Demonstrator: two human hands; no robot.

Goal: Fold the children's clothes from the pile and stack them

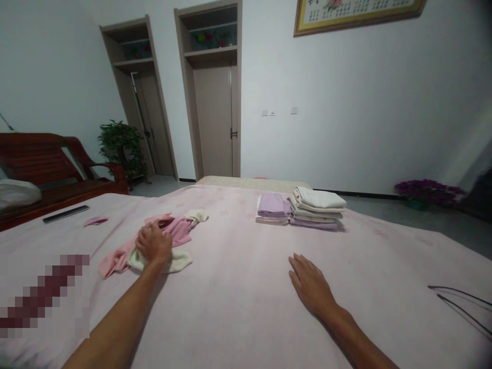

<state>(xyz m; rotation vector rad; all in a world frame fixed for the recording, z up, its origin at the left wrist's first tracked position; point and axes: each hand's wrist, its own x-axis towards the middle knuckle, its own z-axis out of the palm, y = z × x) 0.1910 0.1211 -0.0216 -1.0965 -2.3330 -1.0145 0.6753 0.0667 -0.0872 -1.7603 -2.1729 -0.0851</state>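
My left hand (154,243) reaches out over a loose heap of small cloths (180,229) on the pink bedspread (246,307), its fingers curled down onto a cream cloth (177,262) and the pink ones beside it. My right hand (310,284) lies flat on the bare bedspread with fingers stretched out, holding nothing. Farther back, to the right of centre, stand two neat stacks of folded cloths: a small purple stack (273,208) and a taller stack topped with white (318,207).
A dark flat bar (66,213) and a small pink scrap (96,221) lie at the left of the bed. A wooden bench (49,174) and a potted plant (120,146) stand left, two doors (215,120) behind. Black cords (461,302) lie at the right.
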